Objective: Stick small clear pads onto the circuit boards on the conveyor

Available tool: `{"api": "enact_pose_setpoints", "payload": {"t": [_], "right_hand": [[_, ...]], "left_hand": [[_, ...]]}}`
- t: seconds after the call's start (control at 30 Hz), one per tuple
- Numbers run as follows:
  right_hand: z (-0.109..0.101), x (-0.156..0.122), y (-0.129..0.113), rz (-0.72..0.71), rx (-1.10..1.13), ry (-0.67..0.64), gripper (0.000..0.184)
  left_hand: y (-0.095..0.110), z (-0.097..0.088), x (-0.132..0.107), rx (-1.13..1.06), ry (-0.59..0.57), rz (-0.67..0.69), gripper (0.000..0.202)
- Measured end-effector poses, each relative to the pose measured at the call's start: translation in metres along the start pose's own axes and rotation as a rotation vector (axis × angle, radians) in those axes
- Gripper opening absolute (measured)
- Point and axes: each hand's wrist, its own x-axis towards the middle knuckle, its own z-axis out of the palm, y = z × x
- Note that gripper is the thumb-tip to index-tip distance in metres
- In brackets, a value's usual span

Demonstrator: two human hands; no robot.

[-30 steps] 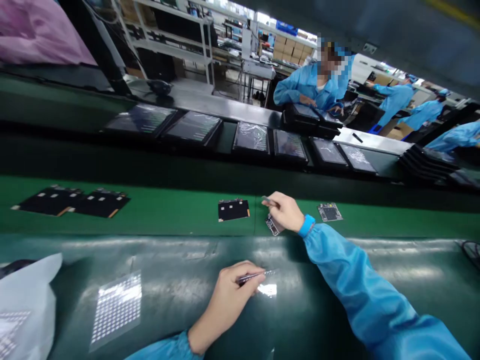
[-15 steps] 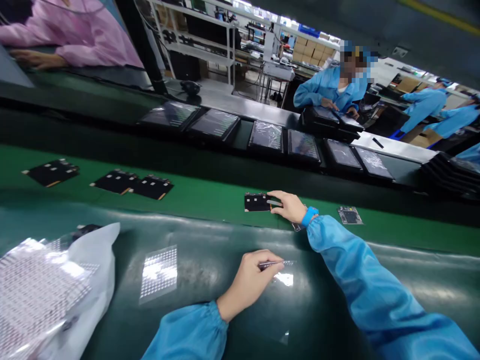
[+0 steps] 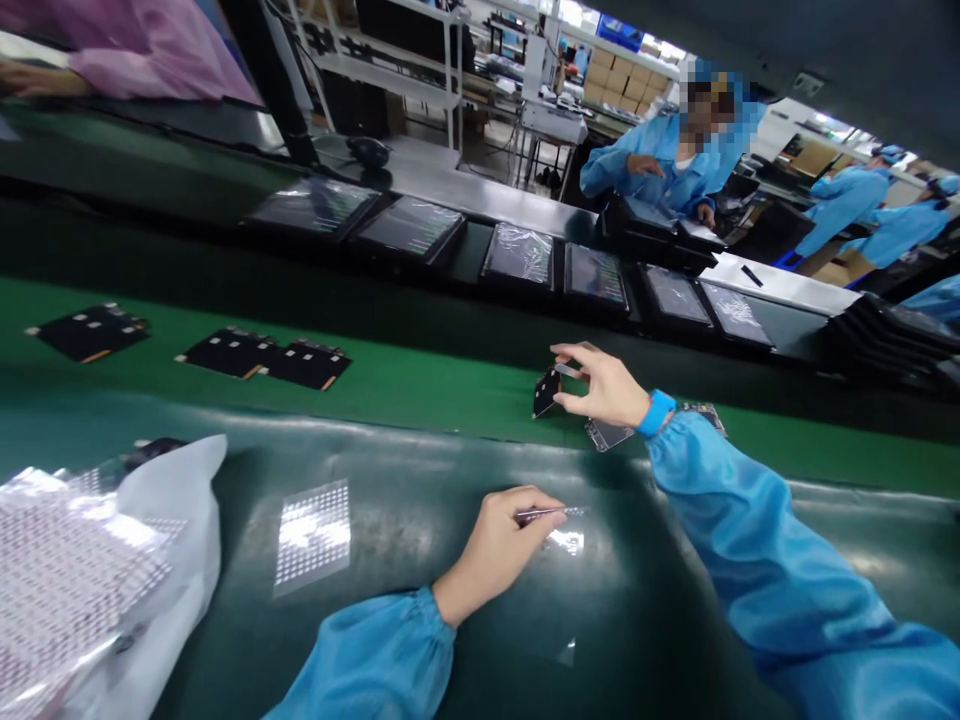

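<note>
Black square pad [image 3: 546,392], pinched by one edge in the slim steel tweezers [image 3: 568,371] your right hand [image 3: 604,390] grips, tilts up at twelve o'clock from your left hand [image 3: 495,552], which clenches similar tweezers [image 3: 544,512].

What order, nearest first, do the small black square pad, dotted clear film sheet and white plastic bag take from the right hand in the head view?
From the right hand:
1. Small black square pad: at its fingertips, on its left.
2. Dotted clear film sheet: lower left, on the dark green mat.
3. White plastic bag: farther left, at the frame's lower edge.
</note>
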Motion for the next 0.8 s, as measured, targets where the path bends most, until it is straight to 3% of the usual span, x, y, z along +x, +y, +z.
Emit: {"api": "enact_pose_setpoints", "payload": {"t": [0.1,0.23,0.3,0.4,0.47,0.6,0.8], "right_hand": [[0.008,0.014,-0.020,-0.035,0.119,-0.020,0.059],[0.020,0.012,-0.040,0.063,0.430,0.118,0.033],[0.014,-0.004,-0.042,0.141,0.528,0.149,0.044],[0.000,-0.038,-0.041,0.293,0.665,0.078,0.064],[-0.007,-0.061,-0.040,0.425,0.839,0.047,0.066],[-0.006,-0.096,-0.042,0.498,1.149,0.035,0.034],[0.003,-0.124,-0.044,0.473,1.084,0.037,0.020]], "left_hand": [[-0.001,0.000,0.000,-0.015,0.017,-0.004,0.014],[-0.001,-0.001,0.000,-0.029,0.039,-0.015,0.015],[-0.001,-0.001,0.000,-0.034,0.046,-0.021,0.015],[-0.001,-0.001,0.000,-0.040,0.055,-0.033,0.015],[-0.001,0.000,0.000,-0.049,0.068,-0.039,0.015],[0.000,0.000,0.001,-0.070,0.067,-0.049,0.013],[-0.003,-0.001,0.001,-0.067,0.062,-0.056,0.010]]}}
